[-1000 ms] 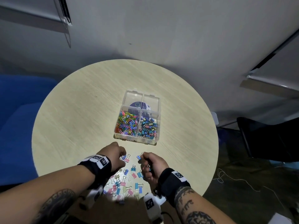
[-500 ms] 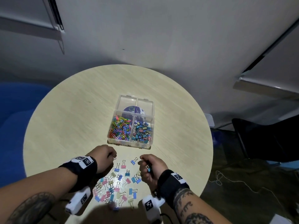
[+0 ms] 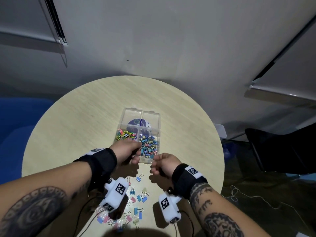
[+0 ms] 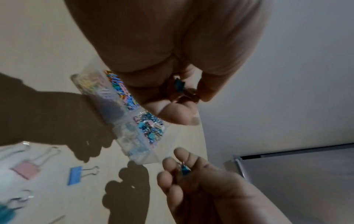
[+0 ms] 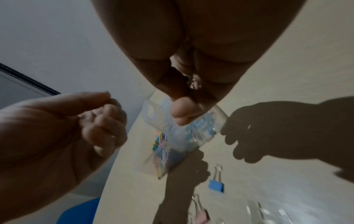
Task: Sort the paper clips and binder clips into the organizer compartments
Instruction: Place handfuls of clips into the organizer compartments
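Both hands hold small binder clips in curled fingers: the left hand (image 3: 126, 151) over the clear plastic organizer box (image 3: 156, 117), the right hand (image 3: 162, 164) just beside it. A clip could drop among the bright paper clips (image 3: 125, 133).

Round pale wood table (image 3: 68, 127), clear organizer (image 3: 154, 117), loose binder clips (image 3: 139, 198) near edge

No legible text anywhere.
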